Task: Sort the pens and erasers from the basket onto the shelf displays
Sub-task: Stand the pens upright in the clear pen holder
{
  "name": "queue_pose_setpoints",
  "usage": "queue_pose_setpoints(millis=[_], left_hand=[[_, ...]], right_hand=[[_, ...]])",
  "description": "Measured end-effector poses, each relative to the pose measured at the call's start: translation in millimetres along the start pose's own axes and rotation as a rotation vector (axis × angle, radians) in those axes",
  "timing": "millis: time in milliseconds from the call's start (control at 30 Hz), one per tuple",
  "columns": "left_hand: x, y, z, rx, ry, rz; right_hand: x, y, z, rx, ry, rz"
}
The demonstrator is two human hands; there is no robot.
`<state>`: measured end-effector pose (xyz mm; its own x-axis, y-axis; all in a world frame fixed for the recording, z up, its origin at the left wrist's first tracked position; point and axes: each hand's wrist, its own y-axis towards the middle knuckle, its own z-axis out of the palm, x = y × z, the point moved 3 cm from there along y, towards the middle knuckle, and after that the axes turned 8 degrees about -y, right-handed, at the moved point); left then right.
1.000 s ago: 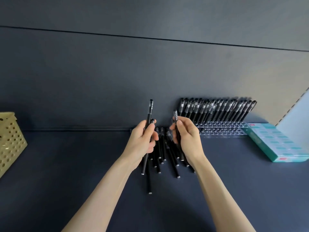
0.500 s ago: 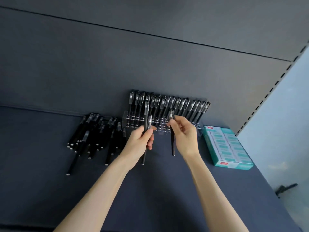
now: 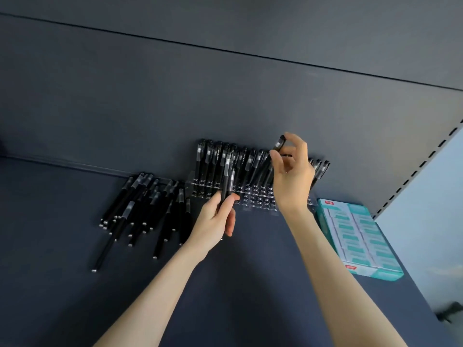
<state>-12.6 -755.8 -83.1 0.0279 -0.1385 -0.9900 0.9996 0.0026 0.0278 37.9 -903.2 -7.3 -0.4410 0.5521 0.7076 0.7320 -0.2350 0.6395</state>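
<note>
Shelf: dark, wall behind same.
My left hand: grips two pens.
My right hand: pinches pen above rack.

The left arm and the right arm stretch forward. The left hand grips two slim black plastic pens upright before the clear perforated plastic rack. The right hand, raised over the rack, pinches another black pen by its cap.
</note>
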Motion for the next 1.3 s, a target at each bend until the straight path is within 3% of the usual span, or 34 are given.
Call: queue_pose_setpoints(millis=[600, 1067, 1167, 1300], left_hand=[[8.7, 5.6, -2.3, -0.041, -0.152, -0.012], [12.9, 4.4, -2.9, -0.018, -0.131, -0.035], [12.7, 3.6, -1.1, 0.024, -0.169, -0.042], [11.8, 1.2, 3.9, 0.116, -0.205, -0.049]], right_hand=[[-6.7, 7.6, 18.9, 0.048, -0.165, -0.167], [-19.8, -11.2, 18.5, 0.086, -0.303, -0.154], [-12.9, -17.9, 9.7, 0.103, -0.156, -0.037], [-6.5, -31.7, 7.7, 0.374, 0.178, 0.211]])
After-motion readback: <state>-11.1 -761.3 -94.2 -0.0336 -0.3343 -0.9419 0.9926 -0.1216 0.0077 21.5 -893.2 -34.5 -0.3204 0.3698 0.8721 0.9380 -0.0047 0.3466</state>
